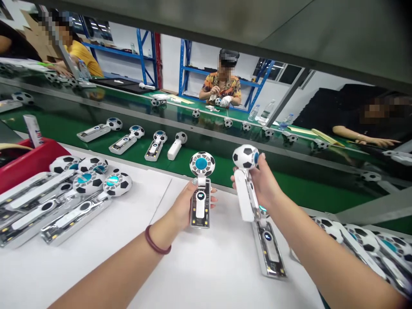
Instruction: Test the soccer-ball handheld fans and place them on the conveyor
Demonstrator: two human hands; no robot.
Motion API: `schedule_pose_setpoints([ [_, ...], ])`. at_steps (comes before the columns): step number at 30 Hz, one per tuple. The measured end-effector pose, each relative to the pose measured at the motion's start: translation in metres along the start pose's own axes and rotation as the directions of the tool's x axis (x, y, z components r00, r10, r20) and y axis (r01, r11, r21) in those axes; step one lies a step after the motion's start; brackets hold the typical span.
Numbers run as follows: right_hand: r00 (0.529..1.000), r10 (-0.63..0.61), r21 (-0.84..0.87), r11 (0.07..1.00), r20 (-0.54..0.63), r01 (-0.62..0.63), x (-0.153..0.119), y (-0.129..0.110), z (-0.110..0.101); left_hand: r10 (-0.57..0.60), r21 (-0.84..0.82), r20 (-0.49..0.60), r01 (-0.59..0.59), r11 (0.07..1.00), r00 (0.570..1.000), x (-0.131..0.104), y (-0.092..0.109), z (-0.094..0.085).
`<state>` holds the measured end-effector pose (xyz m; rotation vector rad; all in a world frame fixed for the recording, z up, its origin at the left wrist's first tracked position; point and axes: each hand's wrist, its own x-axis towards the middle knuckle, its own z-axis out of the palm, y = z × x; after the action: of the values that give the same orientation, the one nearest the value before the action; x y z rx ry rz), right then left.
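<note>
My left hand (186, 199) is closed round the clear handle of a football-patterned handheld fan (200, 201), held upright over the white worktop. Its blue-centred head faces me and a small round display on the handle is lit. In my right hand (262, 182) is a second football fan (245, 156), gripped near its neck, with its white back turned to me and its head up. Below that hand a third fan (269, 249) lies on the worktop with its display lit. My right hand and the held fan hide most of its head.
Several football fans (117, 183) are piled at the left by a red bin (35, 161). More fans (362, 238) lie at the right. A row of fans (155, 146) rests on the green conveyor (222, 171). Across it sits a co-worker (222, 88). A metal shelf (289, 38) hangs overhead.
</note>
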<state>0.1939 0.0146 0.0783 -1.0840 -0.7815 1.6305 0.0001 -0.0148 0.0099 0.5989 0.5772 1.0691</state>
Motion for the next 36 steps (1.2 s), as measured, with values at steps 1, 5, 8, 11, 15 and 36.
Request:
schedule_pose_setpoints([
  [1, 1.000, 0.023, 0.017, 1.000, -0.009, -0.023, -0.010, 0.002, -0.002, 0.009, 0.022, -0.007, -0.009, 1.000, 1.000, 0.001, 0.002, 0.002],
  [5, 0.991, -0.132, -0.007, 0.991, 0.016, 0.133, -0.042, 0.022, -0.008, 0.128, 0.215, -0.044, -0.116, 0.970, 0.991, 0.005, 0.006, 0.013],
  [8, 0.956, -0.290, -0.137, 0.947, 0.029, 0.292, -0.060, 0.043, -0.012, 0.269, 0.392, -0.011, -0.243, 0.887, 0.963, 0.006, 0.003, 0.014],
  [11, 0.957, -0.281, -0.261, 0.920, 0.079, 0.292, -0.066, 0.064, -0.019, 0.360, 0.512, 0.082, -0.349, 0.785, 0.929, 0.003, -0.007, 0.000],
  [15, 0.989, -0.082, -0.433, 0.892, 0.125, 0.129, -0.057, 0.080, -0.026, 0.204, 0.600, 0.069, -0.204, 0.773, 0.977, -0.009, -0.022, -0.019],
  [36, 0.944, 0.036, 0.125, 0.989, 0.327, -0.081, -0.066, 0.076, -0.032, -0.112, 0.284, 0.003, 0.106, 0.953, 0.994, -0.039, -0.022, 0.017],
])
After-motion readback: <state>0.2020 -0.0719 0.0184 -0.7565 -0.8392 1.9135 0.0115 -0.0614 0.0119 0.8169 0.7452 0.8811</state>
